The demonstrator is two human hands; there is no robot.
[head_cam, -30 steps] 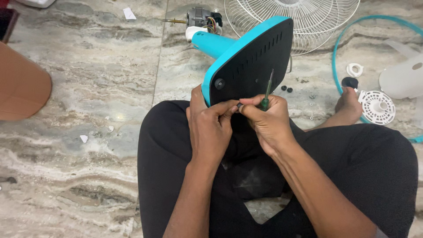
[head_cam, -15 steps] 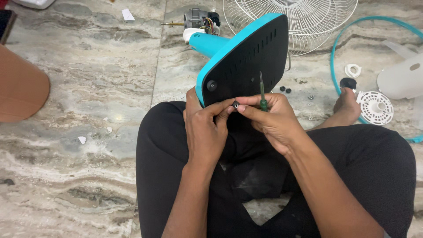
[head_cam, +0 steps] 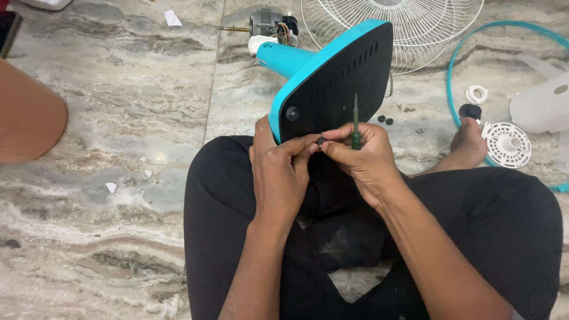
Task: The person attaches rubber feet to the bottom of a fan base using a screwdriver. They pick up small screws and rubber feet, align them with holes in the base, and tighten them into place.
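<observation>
At nine o'clock a brown board (head_cam: 29, 112) lies on the marble floor (head_cam: 130, 89). In the middle, the fan base (head_cam: 335, 80), turquoise with a black underside, stands tilted on the person's lap. The left hand (head_cam: 278, 172) grips its lower edge and pinches a small black cap (head_cam: 320, 141) together with the right hand (head_cam: 361, 160), which also holds a green screwdriver (head_cam: 355, 121) upright. At one o'clock lies a white grille (head_cam: 403, 24).

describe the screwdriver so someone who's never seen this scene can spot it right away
Start at the big teal fan base with the black slotted underside, tilted up over the person's lap. At its lower edge the two hands meet; the screwdriver stands upright in the grip of the right hand. It is the only thin green-handled tool, its dark shaft crossing the black panel.
</observation>
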